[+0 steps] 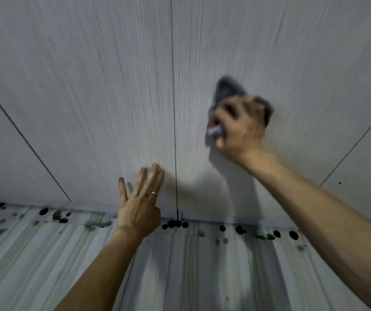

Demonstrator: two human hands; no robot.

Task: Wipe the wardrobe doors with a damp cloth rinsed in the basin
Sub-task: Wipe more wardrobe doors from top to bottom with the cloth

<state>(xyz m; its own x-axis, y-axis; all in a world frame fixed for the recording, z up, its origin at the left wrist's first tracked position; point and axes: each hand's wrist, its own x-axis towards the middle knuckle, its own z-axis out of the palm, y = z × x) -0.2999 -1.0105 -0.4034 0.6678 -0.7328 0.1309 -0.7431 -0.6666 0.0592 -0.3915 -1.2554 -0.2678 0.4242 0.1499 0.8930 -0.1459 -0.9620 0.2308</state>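
The cloth [227, 89], dark grey and blurred, lies in the right half of the frame, a little above the middle, against the right door [292, 52]. The right grip [240, 129] is closed round it, fingers curled over the bunched cloth. Most of the cloth that shows sticks out above and to the left of the knuckles. A paler fold shows lower down, at the left edge of the grip beside the thumb. Its long axis runs steeply up the frame, from that pale fold to a blunt tip that points toward the top and leans slightly right. The blur hides whether the cloth lies flat on the door.

Left of it a thin dark seam [173, 108] runs straight down the middle of the frame and parts the right door from the left door [90, 86]. Both are pale grey with fine streaked grain.

The left grip [138, 205], at lower centre, is open. Its fingers are straight and spread, the tips on the left door just beside the seam, and one finger bears a ring [153, 193].

Further seams slant across the far left and far right edges of the frame. Along the bottom lies a pale striped floor [202, 277], with black spots [293, 235] dotted close to the foot of the doors.
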